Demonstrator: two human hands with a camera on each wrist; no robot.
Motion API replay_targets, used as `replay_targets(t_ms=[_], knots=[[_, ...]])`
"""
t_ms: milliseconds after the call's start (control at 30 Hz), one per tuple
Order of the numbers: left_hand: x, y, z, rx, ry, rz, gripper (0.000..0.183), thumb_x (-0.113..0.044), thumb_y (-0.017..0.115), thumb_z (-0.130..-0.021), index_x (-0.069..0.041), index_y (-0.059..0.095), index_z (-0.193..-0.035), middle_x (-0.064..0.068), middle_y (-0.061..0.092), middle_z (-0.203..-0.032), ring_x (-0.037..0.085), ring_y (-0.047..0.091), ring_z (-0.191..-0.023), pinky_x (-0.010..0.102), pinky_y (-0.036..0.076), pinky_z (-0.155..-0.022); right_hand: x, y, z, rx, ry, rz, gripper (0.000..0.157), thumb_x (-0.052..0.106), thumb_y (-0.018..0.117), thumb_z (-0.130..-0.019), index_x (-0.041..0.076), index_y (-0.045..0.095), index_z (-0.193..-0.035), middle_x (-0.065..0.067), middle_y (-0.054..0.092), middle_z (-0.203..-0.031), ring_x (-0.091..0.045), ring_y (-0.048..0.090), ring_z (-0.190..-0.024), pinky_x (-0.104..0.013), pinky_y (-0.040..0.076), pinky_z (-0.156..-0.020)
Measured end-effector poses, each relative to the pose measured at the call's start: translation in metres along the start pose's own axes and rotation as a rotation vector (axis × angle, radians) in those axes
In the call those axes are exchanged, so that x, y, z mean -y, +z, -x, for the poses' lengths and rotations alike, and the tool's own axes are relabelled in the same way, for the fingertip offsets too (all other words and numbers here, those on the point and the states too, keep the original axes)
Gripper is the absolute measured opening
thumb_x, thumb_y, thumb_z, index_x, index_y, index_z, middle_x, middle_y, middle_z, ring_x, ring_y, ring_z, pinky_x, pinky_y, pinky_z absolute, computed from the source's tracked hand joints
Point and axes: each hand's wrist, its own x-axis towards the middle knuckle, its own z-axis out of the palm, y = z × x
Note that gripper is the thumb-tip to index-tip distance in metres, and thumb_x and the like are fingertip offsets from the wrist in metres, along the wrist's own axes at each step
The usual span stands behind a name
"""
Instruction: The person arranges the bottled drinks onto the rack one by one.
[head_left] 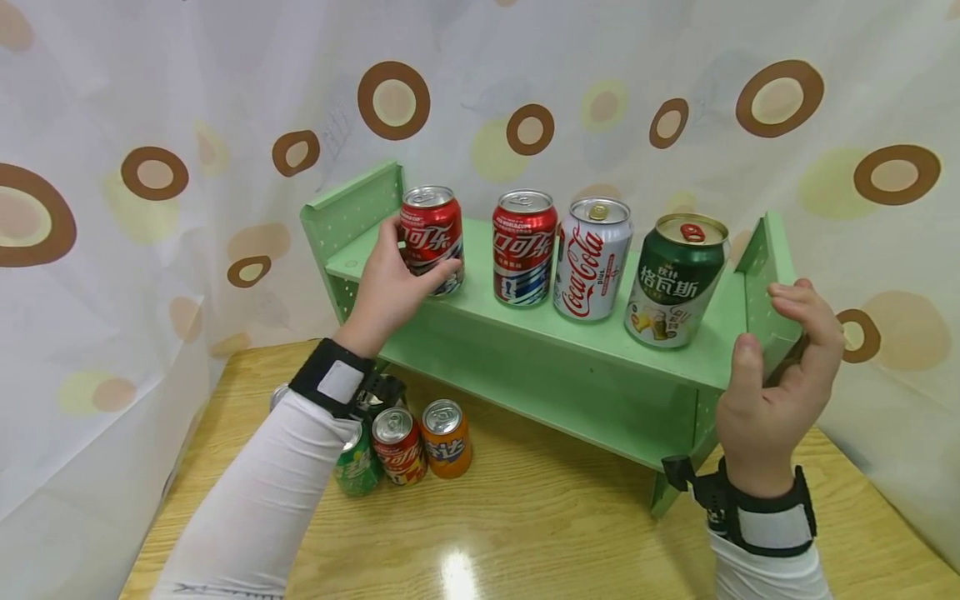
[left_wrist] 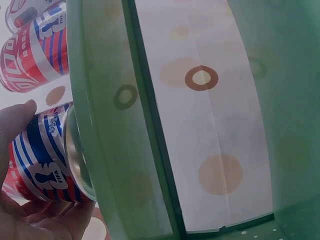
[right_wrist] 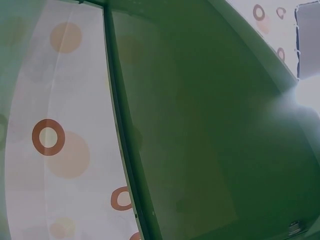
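Observation:
My left hand (head_left: 390, 279) grips a red cola can (head_left: 432, 237) at the left part of the green shelf's (head_left: 525, 325) top board. In the left wrist view the thumb lies on one side of this can (left_wrist: 42, 155) and the fingers on the other, with its silver base near the board's edge. To its right stand another red cola can (head_left: 523, 250), a white Coca-Cola can (head_left: 592, 262) and a green can with a gold top (head_left: 677, 283). My right hand (head_left: 780, 383) holds nothing beside the shelf's right end panel; whether it touches the panel, I cannot tell.
On the wooden table (head_left: 525, 517), left of the shelf's front, stand a green can (head_left: 357, 467), a red can (head_left: 400, 450) and an orange can (head_left: 447, 442). More cans behind them are partly hidden by my left forearm. A patterned curtain (head_left: 465, 92) hangs behind the shelf.

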Motion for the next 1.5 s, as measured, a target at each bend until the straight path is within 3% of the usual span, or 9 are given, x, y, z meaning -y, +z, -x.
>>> replay_targets(t_ms=[667,1033,1500], knots=[[-0.005,0.011,-0.002,0.064,0.011,0.043,0.082,-0.027,0.081,-0.091,-0.007,0.03,-0.152,0.016,0.05,-0.149,0.03,0.052,-0.139,0.046,0.044,-0.116,-0.001,-0.001,0.0,0.012,-0.008,-0.003,0.025,0.002,0.053,-0.085,-0.013,0.057,-0.105,-0.013,0.064,-0.117,-0.029,0.055,-0.123,-0.049,0.026,-0.126],[-0.007,0.019,-0.002,0.079,0.048,0.065,0.084,-0.023,0.081,-0.09,-0.003,0.029,-0.153,0.018,0.05,-0.149,0.031,0.052,-0.138,0.047,0.043,-0.115,-0.002,-0.002,0.0,0.014,-0.017,0.0,0.026,0.005,0.057,-0.087,-0.013,0.057,-0.106,-0.013,0.064,-0.118,-0.029,0.055,-0.123,-0.049,0.026,-0.126],[-0.007,0.023,-0.001,0.088,0.043,0.058,0.086,-0.023,0.081,-0.09,-0.004,0.028,-0.155,0.017,0.049,-0.151,0.031,0.051,-0.139,0.046,0.043,-0.116,-0.001,-0.002,0.001,0.014,-0.003,0.012,0.026,0.001,0.053,-0.084,-0.013,0.057,-0.106,-0.013,0.064,-0.118,-0.029,0.055,-0.124,-0.048,0.027,-0.126]])
